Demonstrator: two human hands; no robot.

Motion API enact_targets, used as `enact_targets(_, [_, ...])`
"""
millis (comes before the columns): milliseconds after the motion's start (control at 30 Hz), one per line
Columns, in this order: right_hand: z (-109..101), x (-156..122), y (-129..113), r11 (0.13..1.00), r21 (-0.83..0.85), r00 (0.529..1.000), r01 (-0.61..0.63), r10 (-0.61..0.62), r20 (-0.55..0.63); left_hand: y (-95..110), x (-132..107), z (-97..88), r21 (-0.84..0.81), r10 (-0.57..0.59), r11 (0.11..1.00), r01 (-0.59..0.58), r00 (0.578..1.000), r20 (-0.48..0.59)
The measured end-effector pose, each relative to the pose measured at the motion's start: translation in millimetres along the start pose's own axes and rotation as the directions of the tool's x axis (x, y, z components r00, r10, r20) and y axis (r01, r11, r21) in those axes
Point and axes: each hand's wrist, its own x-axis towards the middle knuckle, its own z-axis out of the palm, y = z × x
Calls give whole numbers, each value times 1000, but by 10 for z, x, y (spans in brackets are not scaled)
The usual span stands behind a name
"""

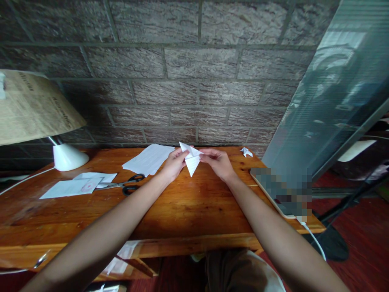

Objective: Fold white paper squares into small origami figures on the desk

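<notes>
Between my two hands is a folded piece of white paper (192, 163) with pointed corners, one tip up and one tip down, held just above the wooden desk. My left hand (175, 163) pinches its left side, thumb on the front. At its right corner, the fingertips of my right hand (217, 161) are closed on the paper. Faint printed lines show on the lower flap. The fingers behind the paper are partly hidden.
Behind my left hand lies a stack of paper sheets (148, 159). Scissors (130, 185) rest by cut paper pieces (73, 187), near a lamp (69, 156). A small folded paper figure (246, 152) and a tablet-like device (270, 190) with a white cable (316, 239) are at right.
</notes>
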Motion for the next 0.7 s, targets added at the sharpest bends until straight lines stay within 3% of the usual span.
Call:
enact_targets(433, [46, -23, -8, 998, -48, 999, -32, 31, -6, -98, 44, -84, 168, 72, 982, -89, 992, 107])
enact_targets(700, [63, -39, -30, 995, -101, 999, -5, 0, -45, -104, 51, -87, 145, 66, 986, -84, 991, 120])
